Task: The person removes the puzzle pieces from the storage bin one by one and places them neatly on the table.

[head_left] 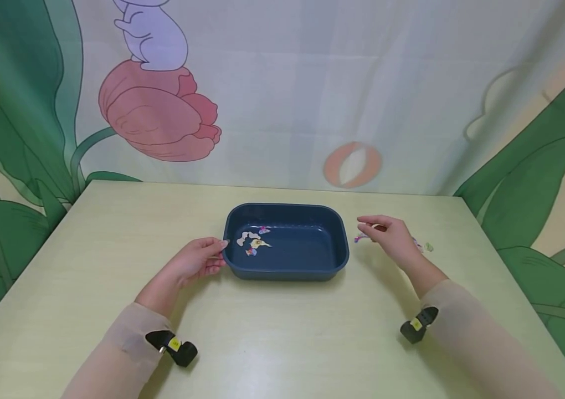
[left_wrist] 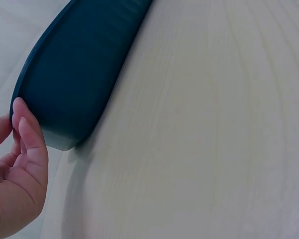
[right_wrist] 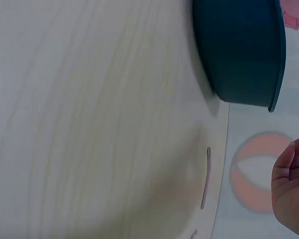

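Note:
A dark blue rectangular tub (head_left: 284,271) stands on the table. At its left end my left hand (head_left: 199,259) grips the rim between thumb and fingers, as the left wrist view also shows on the tub's wall (left_wrist: 65,74). Several small, flat, colourful pieces (head_left: 257,243) lie inside the tub, toward its left. My right hand (head_left: 391,239) hovers beyond the tub's right end, fingers loosely bent, with nothing visibly held. Under it, partly hidden, lies a thin purple strip (head_left: 360,238), seen in the right wrist view as a slender strip (right_wrist: 206,178). The right fingertips are cut off there.
A pale green piece (head_left: 429,246) lies on the table right of my right hand. The light wooden table (head_left: 282,343) ends at the back against a printed curtain (head_left: 272,111). A small black camera is strapped to each wrist.

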### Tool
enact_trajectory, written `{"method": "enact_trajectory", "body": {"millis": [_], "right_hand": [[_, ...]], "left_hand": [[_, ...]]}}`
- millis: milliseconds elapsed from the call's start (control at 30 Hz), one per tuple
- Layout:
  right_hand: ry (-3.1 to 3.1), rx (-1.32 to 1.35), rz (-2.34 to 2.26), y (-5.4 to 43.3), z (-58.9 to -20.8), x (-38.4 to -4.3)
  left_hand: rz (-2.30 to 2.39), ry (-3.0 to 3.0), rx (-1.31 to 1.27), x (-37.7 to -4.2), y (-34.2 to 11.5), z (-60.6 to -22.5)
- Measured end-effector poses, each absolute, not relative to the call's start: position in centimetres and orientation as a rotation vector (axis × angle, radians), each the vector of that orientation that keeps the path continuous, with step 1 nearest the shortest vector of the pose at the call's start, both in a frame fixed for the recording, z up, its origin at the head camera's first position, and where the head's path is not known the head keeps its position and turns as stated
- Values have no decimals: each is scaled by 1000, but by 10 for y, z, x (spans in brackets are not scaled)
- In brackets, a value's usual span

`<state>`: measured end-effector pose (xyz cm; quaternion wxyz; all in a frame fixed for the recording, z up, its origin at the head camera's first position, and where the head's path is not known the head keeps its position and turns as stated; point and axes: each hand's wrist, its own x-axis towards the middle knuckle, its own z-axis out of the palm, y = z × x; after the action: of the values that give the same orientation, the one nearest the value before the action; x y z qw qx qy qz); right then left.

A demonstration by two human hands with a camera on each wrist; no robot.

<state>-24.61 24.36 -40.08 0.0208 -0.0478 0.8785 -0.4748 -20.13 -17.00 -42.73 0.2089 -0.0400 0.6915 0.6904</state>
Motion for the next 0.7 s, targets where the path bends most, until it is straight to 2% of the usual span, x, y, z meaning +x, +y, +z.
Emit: {"method": "enact_trajectory", "body": {"millis": [333, 533, 700], "right_hand": [[2759, -286, -1476, 224, -405, -243], [2740, -388, -1502, 197, -382, -229], [2699, -468, -1544, 179, -387, -235]], "left_hand": [[1922, 1919, -136, -200, -168, -427], [1935, 1905, -132, -199, -169, -426], [1927, 1912, -147, -200, -168, -427]]}}
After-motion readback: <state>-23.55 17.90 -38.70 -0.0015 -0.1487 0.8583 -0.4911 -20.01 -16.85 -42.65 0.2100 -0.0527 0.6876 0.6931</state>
